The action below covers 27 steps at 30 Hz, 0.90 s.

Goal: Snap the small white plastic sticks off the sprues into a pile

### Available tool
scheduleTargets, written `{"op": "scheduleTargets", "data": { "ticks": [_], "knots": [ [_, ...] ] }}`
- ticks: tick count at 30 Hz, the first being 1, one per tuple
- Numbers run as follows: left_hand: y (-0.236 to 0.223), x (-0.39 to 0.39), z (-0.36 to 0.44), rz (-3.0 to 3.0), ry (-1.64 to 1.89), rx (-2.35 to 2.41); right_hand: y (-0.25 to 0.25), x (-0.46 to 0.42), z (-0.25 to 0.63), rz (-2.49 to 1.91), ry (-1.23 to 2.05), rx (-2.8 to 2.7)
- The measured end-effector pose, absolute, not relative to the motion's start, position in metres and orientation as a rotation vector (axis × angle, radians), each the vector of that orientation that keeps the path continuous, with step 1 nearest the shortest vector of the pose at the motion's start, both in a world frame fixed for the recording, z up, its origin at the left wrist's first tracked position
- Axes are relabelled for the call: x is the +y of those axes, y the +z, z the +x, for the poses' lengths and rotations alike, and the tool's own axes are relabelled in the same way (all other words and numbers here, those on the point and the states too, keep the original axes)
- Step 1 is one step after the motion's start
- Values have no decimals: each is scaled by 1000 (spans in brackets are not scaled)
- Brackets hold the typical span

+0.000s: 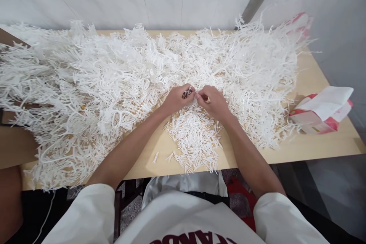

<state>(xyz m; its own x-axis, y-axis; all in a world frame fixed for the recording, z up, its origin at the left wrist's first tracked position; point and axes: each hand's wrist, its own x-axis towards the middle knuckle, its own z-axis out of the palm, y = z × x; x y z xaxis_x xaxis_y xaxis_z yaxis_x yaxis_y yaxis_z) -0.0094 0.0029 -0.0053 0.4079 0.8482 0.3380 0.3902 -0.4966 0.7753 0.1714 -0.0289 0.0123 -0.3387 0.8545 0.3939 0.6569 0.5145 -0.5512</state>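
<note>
My left hand (181,97) is closed, its thumb and fingers pinched on a thin white plastic piece (187,92) that shows partly in the curl of the fingers. My right hand (213,101) is closed too, its fingertips meeting those of the left. What the right fingertips pinch is too small to make out. Just below both hands lies a heap of short white plastic sticks (197,141). Around and behind them spreads a large tangled mass of white branching plastic strands (114,72).
The strands cover much of the wooden table (311,148). A red and white paper box (317,116) stands at the right, and a similar pink and white packet (300,24) is at the back right. A tiled wall (160,0) rises behind. Part of another person (10,202) shows at the lower left.
</note>
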Motion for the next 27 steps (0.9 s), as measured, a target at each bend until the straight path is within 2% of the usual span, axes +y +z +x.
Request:
{"op": "scheduleTargets", "data": {
  "ticks": [6, 11, 13, 21, 27],
  "knots": [
    [-3, 9, -13, 1818, 1074, 1124, 33, -56, 148, -926, 600, -2034],
    [-3, 4, -12, 1789, 1034, 1029, 28, -46, 153, -1184, 450, -1591],
    [-4, 3, -11, 1754, 1037, 1003, 19, -35, 162, -1299, 484, -1439],
    [-4, 1, -11, 1864, 1003, 950, 17, -26, 172, -1325, 691, -1828],
    [-2, -1, -11, 1921, 1006, 987, 15, -27, 171, -1309, 617, -1627]
  ]
}}
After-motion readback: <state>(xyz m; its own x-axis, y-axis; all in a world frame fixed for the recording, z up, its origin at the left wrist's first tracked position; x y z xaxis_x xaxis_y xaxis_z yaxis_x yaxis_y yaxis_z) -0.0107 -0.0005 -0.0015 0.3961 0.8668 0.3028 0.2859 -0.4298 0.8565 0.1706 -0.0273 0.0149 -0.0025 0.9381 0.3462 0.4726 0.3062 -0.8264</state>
